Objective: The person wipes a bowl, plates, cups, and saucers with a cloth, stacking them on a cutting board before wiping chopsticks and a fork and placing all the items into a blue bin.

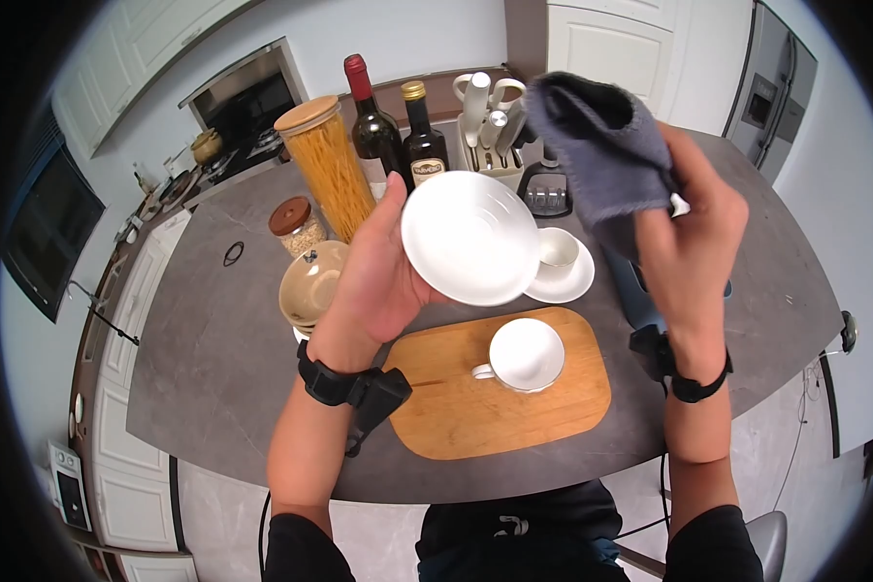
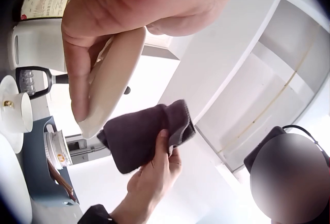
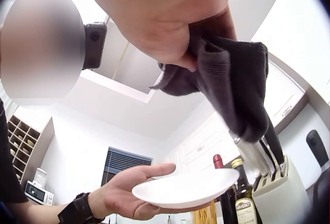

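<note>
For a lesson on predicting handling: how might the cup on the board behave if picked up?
The cup looks like ceramic, so it is probably rigid and could chip if knocked. Its smooth surface may feel slippery. The handle juts from one side, so lifting by that alone might tilt it.

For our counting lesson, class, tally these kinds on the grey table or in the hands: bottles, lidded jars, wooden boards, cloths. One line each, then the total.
Bottles: 2, red-topped bottle and gold-capped bottle
Lidded jars: 2, tall jar and short jar
Wooden board: 1
Cloth: 1
Total: 6
</note>
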